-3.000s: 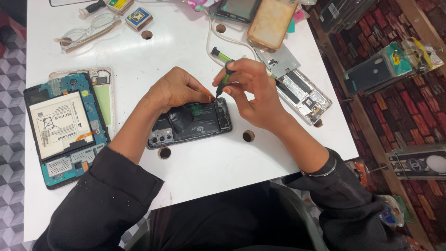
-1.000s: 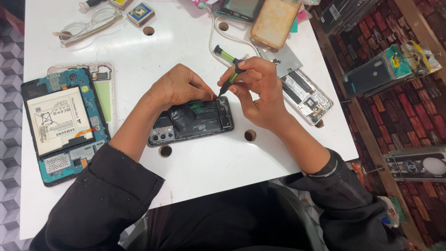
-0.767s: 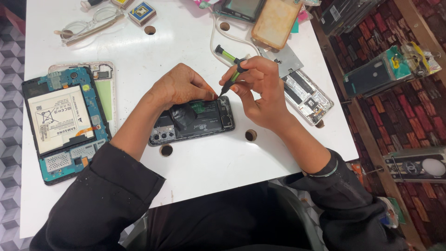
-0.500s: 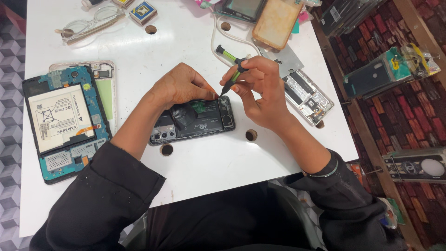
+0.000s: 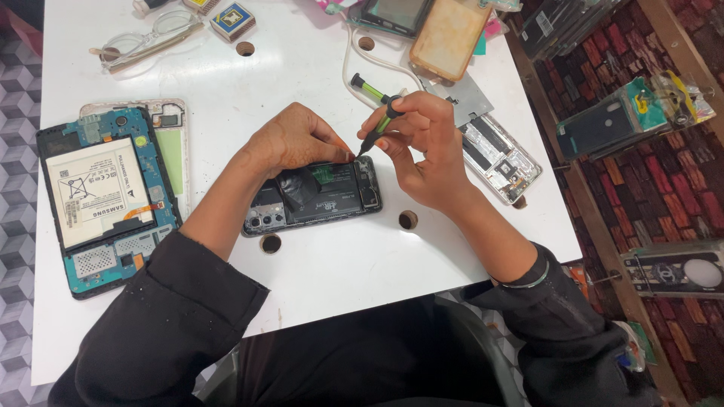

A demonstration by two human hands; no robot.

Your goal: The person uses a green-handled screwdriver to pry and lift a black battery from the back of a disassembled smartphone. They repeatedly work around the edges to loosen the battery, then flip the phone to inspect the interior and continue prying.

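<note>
An opened black phone (image 5: 317, 197) lies face down on the white table (image 5: 302, 75), its inner boards showing. My left hand (image 5: 290, 139) presses down on the phone's upper edge and holds it still. My right hand (image 5: 422, 147) grips a thin green-and-black screwdriver (image 5: 381, 128), tilted, with its tip touching the phone's top right corner next to my left fingertips.
An opened tablet (image 5: 102, 200) with a white battery lies at the left, over a white frame (image 5: 170, 139). Another dismantled phone (image 5: 498, 154) and a metal plate (image 5: 460, 98) sit right of my hands. A second green screwdriver (image 5: 366, 87), glasses (image 5: 147, 34), a small box (image 5: 232, 19), a tan case (image 5: 451, 34) lie farther back.
Both hands stay on the phone. The screwdriver tip has shifted slightly along the phone's top right corner; nothing was picked up or put down.
</note>
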